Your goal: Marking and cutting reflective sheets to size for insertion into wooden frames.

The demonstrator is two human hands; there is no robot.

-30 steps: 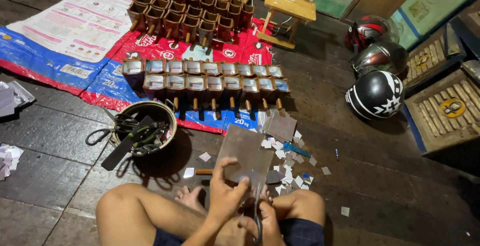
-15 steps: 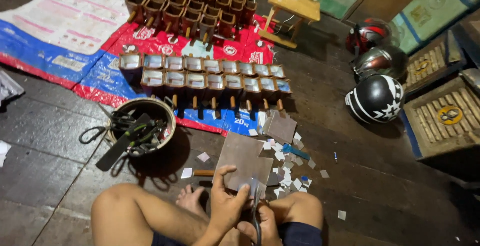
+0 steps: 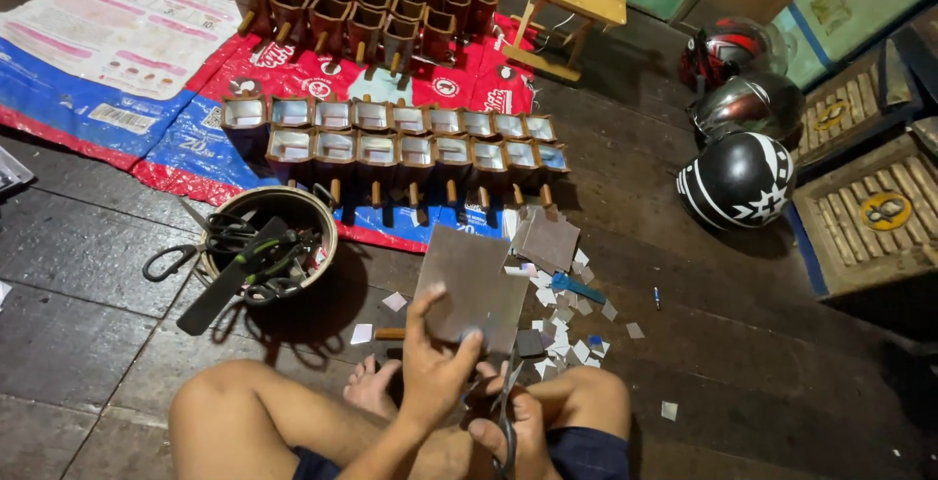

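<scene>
Seated cross-legged on the floor, a person pinches a grey sheet [image 3: 474, 284] in the closed left hand [image 3: 435, 368] while the right hand [image 3: 508, 426], wrapped around scissors [image 3: 508, 412], cuts beneath that grip; blades so near the fingers risk a nick.

Matt grey sheet [image 3: 473, 283]; glossy helmets [image 3: 735, 179] (plastic-looking); rough dark wooden floor [image 3: 88, 245].

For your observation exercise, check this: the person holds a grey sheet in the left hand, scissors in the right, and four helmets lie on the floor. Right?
Not quite. The head view shows three helmets, not four. The left hand does hold the grey sheet, and the right hand the scissors.
</scene>
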